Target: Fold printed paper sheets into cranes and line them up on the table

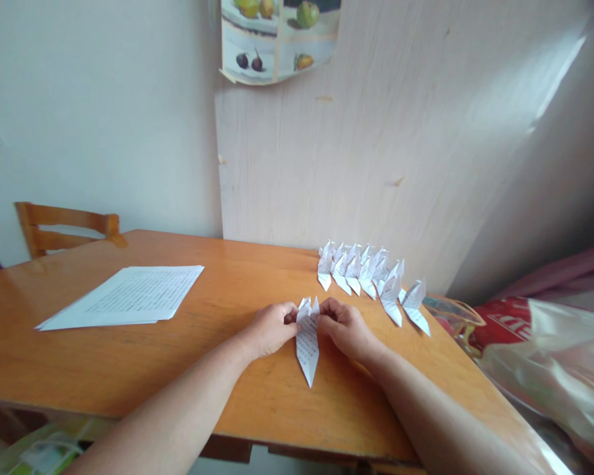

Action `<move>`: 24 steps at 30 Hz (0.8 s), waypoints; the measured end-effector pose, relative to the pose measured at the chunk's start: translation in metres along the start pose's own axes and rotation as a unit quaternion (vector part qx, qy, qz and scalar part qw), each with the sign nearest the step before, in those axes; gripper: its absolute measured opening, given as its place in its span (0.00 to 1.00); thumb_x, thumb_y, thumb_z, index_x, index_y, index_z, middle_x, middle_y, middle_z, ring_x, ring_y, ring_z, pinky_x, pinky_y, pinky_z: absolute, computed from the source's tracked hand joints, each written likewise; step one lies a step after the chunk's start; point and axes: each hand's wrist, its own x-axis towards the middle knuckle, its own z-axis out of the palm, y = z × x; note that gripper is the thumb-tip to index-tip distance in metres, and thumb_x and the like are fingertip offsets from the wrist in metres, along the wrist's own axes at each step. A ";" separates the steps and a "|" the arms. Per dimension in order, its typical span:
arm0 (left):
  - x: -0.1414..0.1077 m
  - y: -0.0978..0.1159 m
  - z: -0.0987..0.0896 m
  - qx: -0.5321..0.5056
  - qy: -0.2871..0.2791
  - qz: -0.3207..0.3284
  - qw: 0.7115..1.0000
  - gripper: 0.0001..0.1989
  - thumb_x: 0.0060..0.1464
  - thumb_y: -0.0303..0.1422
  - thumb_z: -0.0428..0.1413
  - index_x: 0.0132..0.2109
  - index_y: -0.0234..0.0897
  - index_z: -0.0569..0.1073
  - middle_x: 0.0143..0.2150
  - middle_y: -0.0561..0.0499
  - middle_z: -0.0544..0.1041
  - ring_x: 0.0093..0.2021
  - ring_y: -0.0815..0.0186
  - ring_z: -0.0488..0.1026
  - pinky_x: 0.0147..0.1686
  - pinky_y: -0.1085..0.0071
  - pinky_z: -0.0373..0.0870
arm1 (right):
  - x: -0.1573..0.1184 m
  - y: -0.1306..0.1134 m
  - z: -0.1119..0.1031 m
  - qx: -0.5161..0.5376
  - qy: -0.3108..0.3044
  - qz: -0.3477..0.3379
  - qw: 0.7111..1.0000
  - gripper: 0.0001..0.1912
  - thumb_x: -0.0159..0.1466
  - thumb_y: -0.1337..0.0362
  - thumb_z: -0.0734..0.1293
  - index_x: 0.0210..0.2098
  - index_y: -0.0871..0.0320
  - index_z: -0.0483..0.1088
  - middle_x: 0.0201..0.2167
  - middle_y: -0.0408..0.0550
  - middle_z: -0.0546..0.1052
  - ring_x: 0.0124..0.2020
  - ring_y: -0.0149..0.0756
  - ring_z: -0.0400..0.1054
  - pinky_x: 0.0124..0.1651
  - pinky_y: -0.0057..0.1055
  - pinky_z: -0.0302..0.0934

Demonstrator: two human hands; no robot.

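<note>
Head view, item one: what lies between the hands?

One folded white paper piece with printed text [307, 346], pointed at its lower end, over the near part of the orange-brown wooden worktop [237, 277].

State of the fingers?

Left hand [274, 328]: thumb and fingers pinching the paper's upper left edge. Right hand [346, 330]: fingers curled, pinching its upper right edge.

Further stock on the worktop?

Beyond the right hand, a cluster of similar folded white paper pieces [367, 277], tips raised; exact count unclear. Well to the left, one stack of flat white printed sheets [133, 293].

Surroundings?

One brown wooden chair [74, 216], far left; one fruit-picture poster [304, 43], on the wall.
</note>
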 end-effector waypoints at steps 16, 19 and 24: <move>-0.001 0.005 0.000 -0.009 0.005 0.008 1.000 0.07 0.53 0.34 0.57 0.37 0.36 0.75 0.35 0.51 0.79 0.36 0.62 0.74 0.35 0.71 0.66 | 0.001 0.007 0.001 -0.024 -0.020 -0.015 0.999 0.03 0.58 0.65 0.64 0.28 0.56 0.67 0.23 0.38 0.68 0.26 0.31 0.60 0.30 0.28 0.53; -0.002 0.007 0.000 -0.009 0.005 0.010 1.000 0.07 0.53 0.34 0.56 0.37 0.36 0.75 0.34 0.52 0.78 0.35 0.63 0.73 0.34 0.71 0.66 | 0.001 0.007 0.000 -0.030 -0.019 -0.013 0.999 0.03 0.58 0.66 0.64 0.28 0.56 0.68 0.23 0.38 0.68 0.26 0.31 0.60 0.30 0.28 0.53; -0.002 0.007 0.000 -0.002 0.008 0.010 1.000 0.06 0.53 0.34 0.57 0.35 0.36 0.74 0.32 0.52 0.77 0.33 0.64 0.72 0.32 0.71 0.64 | 0.001 0.007 0.000 -0.035 -0.019 -0.013 0.999 0.03 0.59 0.66 0.64 0.28 0.56 0.68 0.23 0.39 0.69 0.26 0.31 0.61 0.30 0.28 0.54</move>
